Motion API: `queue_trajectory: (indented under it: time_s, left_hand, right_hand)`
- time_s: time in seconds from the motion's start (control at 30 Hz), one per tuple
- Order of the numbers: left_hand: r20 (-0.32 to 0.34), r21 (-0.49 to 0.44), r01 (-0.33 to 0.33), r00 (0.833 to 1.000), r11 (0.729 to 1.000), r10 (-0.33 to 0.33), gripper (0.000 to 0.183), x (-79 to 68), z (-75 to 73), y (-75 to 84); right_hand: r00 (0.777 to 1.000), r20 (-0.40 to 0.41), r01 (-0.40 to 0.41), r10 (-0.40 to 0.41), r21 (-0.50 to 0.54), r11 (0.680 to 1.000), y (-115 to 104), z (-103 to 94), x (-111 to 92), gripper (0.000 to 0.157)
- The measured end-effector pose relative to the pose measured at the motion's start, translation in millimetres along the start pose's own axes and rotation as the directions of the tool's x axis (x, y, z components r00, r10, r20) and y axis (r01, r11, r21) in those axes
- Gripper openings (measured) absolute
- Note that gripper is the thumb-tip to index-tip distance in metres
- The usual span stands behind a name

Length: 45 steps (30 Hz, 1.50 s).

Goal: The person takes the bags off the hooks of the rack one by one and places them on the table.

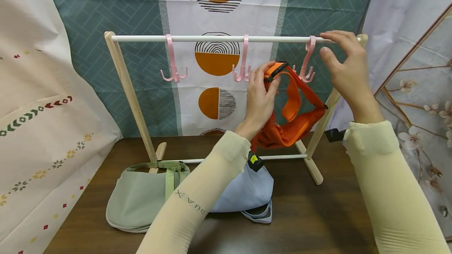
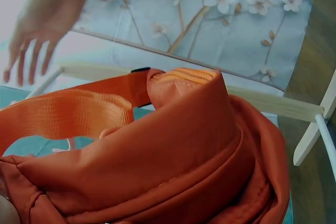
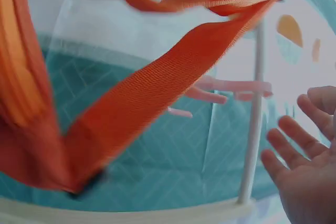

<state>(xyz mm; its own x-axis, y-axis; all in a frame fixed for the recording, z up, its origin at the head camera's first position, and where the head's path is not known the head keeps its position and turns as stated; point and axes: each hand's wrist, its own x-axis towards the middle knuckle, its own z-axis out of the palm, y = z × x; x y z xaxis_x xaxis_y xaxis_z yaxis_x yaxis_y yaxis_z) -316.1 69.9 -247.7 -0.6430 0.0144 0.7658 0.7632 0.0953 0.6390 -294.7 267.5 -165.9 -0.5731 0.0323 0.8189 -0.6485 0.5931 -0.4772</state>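
My left hand (image 1: 259, 99) grips an orange waist bag (image 1: 286, 130) at its strap, beside the black buckle (image 1: 276, 72). The bag hangs tilted below that hand, in front of the rack's right side; its soft body fills much of the left wrist view. Its strap (image 3: 157, 90) loops across the right wrist view. Close behind the strap is the right pink hook (image 1: 308, 60), hung on the white rail (image 1: 208, 39). My right hand (image 1: 347, 66) is raised by the rail's right end, fingers apart and nothing held.
Two more pink hooks, a middle one (image 1: 244, 60) and a left one (image 1: 172, 60), hang from the rail. Below on the brown table (image 1: 318, 214) lie a sage-green bag (image 1: 135, 201) and a light-blue bag (image 1: 252, 191). Wooden legs (image 1: 132, 97) hold up the rack before a patterned curtain.
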Motion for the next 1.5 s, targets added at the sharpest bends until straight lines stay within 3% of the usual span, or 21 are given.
queue_trajectory:
  time_s: [0.13,0.3,0.37,0.43,0.47,0.57,0.63,0.73,0.8,0.97,1.07,1.17,1.33,1.5]
  left_hand:
    - [0.002,-0.053,0.006,1.0,0.999,-0.006,0.042,-3.1,-3.3,0.4]
    - [-0.001,-0.103,-0.002,1.0,0.995,0.002,0.041,-5.8,-5.7,1.5]
    - [0.0,-0.134,0.002,1.0,0.991,-0.002,0.042,-7.0,-7.1,1.6]
    - [0.004,-0.15,0.004,1.0,0.989,-0.003,0.042,-7.8,-8.7,1.4]
    - [0.003,-0.151,0.002,1.0,0.989,-0.002,0.042,-8.1,-9.8,1.5]
    - [-0.001,-0.146,-0.005,1.0,0.989,0.005,0.043,-8.4,-12.6,0.9]
    - [-0.003,-0.144,-0.008,1.0,0.989,0.008,0.043,-8.8,-14.4,0.6]
    - [-0.001,-0.141,-0.003,1.0,0.99,0.003,0.042,-9.6,-16.0,-0.5]
    - [0.003,-0.139,0.001,1.0,0.99,-0.001,0.042,-10.7,-16.9,-0.9]
    - [0.021,-0.16,0.012,1.0,0.987,-0.008,0.042,-13.0,-21.0,-2.4]
    - [0.035,-0.157,0.024,0.999,0.987,-0.018,0.041,-14.5,-25.7,-4.8]
    - [0.06,-0.135,0.028,0.998,0.99,-0.02,0.039,-17.1,-31.4,-8.3]
    - [0.141,-0.085,0.015,0.99,0.996,-0.003,0.036,-21.9,-40.0,-16.5]
    - [0.288,0.015,0.002,0.958,1.0,-0.006,0.036,-29.5,-51.1,-22.8]
  right_hand:
    - [0.995,-0.081,-0.052,0.065,0.151,0.987,10.3,-9.8,-28.6,0.028]
    - [0.985,-0.109,-0.103,0.131,0.233,0.967,27.8,-15.7,-56.9,0.026]
    - [0.987,-0.018,-0.148,0.162,0.316,0.937,35.5,-22.0,-67.7,0.029]
    - [0.969,0.145,-0.243,0.201,0.382,0.892,43.9,-31.0,-78.8,0.039]
    - [0.95,0.235,-0.289,0.207,0.402,0.869,49.2,-35.2,-84.4,0.046]
    - [0.858,0.474,-0.408,0.195,0.402,0.82,67.5,-42.5,-101.4,0.073]
    - [0.823,0.544,-0.427,0.16,0.409,0.806,80.1,-40.0,-110.3,0.086]
    - [0.813,0.569,-0.427,0.123,0.439,0.791,93.9,-30.2,-119.7,0.092]
    - [0.832,0.541,-0.418,0.126,0.461,0.783,97.9,-23.7,-122.6,0.087]
    - [0.92,0.334,-0.361,0.207,0.508,0.782,94.0,-19.1,-122.7,0.051]
    - [0.943,0.204,-0.331,0.262,0.502,0.799,89.1,-21.2,-119.3,0.037]
    - [0.947,0.106,-0.313,0.302,0.499,0.808,84.7,-24.0,-114.5,0.033]
    - [0.929,0.015,-0.313,0.369,0.561,0.767,75.2,-31.2,-107.3,0.03]
    - [0.89,-0.059,-0.332,0.452,0.595,0.732,60.8,-39.4,-98.3,0.027]
